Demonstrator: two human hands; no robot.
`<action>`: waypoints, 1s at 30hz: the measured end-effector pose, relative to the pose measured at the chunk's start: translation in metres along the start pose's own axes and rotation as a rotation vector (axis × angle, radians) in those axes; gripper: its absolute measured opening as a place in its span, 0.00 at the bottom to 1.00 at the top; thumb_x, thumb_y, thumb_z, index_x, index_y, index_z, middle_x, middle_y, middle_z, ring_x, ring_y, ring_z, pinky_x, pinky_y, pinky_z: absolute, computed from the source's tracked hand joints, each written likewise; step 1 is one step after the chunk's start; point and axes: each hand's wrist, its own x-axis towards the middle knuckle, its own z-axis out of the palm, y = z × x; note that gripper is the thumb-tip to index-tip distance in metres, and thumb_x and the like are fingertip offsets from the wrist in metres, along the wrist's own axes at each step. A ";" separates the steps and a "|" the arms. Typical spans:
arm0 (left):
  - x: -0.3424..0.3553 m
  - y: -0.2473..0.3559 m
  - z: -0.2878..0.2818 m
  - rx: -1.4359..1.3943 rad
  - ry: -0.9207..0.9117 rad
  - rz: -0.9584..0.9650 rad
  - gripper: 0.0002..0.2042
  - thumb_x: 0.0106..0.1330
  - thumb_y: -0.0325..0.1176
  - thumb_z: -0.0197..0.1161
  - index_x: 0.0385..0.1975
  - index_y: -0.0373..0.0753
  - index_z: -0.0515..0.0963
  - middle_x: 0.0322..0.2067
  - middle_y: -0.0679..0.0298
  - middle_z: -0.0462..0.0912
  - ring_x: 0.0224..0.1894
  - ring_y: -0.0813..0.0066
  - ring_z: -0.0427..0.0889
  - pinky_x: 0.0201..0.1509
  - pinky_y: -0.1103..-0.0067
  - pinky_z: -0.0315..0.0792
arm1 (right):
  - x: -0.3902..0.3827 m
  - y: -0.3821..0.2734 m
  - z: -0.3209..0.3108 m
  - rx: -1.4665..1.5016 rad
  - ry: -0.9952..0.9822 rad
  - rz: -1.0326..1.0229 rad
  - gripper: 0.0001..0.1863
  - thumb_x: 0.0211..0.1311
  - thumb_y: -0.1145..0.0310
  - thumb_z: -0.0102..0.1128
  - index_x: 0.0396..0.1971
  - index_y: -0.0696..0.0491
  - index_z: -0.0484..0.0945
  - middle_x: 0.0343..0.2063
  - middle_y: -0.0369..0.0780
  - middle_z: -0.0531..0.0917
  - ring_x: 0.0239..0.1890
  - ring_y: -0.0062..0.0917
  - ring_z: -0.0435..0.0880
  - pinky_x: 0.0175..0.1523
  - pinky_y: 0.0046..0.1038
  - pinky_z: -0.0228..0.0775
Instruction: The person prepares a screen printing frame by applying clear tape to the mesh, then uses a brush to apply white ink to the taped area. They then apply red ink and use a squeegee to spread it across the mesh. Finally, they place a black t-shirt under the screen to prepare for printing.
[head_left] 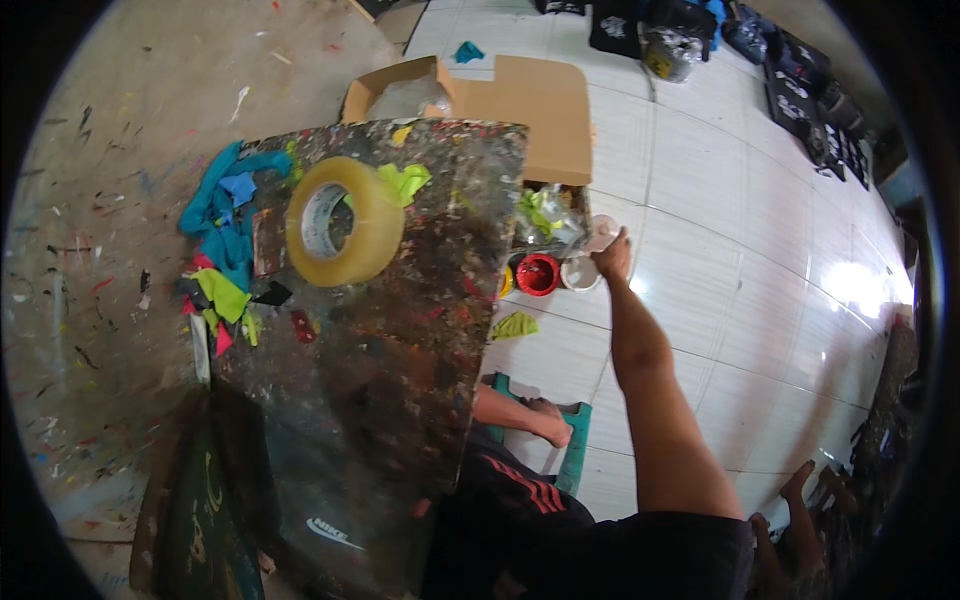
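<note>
My right arm reaches out to the far right of the board, low over the tiled floor. My right hand (613,256) is closed on a pale, whitish lid-like piece (601,232); its exact kind is too small to make out. Just below it stands a white tub (580,273), beside an open red paint tub (538,273) and a partly hidden yellow one (507,280). Next to the held piece is a box holding clear plastic and a yellow-green scrap (541,210). My left hand does not show.
A paint-stained board (400,330) carries a large roll of clear tape (378,235) and coloured cloth scraps (222,295). Beyond it lies an open cardboard box (530,115). A bare foot (553,428) rests by a green stool (573,455). Dark bags (795,100) line the far right.
</note>
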 end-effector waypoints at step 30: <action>-0.033 -0.017 0.009 -0.072 0.191 -0.042 0.24 0.70 0.39 0.60 0.61 0.30 0.72 0.51 0.49 0.77 0.54 0.52 0.75 0.61 0.67 0.68 | -0.086 -0.020 -0.187 0.249 0.430 -0.382 0.46 0.51 0.53 0.78 0.66 0.59 0.65 0.61 0.54 0.74 0.63 0.44 0.74 0.65 0.44 0.71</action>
